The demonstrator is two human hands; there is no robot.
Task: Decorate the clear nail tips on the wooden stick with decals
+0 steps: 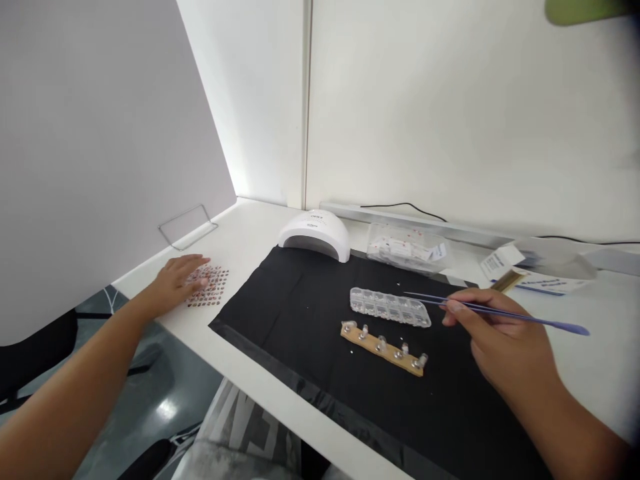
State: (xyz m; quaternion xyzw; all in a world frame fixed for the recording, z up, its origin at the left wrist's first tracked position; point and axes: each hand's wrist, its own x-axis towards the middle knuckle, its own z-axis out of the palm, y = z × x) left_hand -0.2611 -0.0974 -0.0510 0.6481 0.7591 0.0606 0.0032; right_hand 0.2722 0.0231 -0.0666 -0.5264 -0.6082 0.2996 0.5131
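My left hand [176, 279] lies flat with fingers stretched out on a sheet of small dark stickers [210, 288] at the left of the white table. My right hand [500, 340] pinches blue tweezers [500, 312], whose tips point left over a clear compartment box [390, 308]. Just in front of that box a tan wooden strip [383, 348] carries several clear nail tips on pegs. Both rest on a black mat [300, 313].
A white nail lamp [315, 235] stands at the mat's back edge. Behind the mat are a clear plastic box of small packets [407, 248] and white and blue cartons [540, 270]. A grey divider panel [100, 147] with a wire foot [187, 225] bounds the left. The table edge [280, 407] runs diagonally near me.
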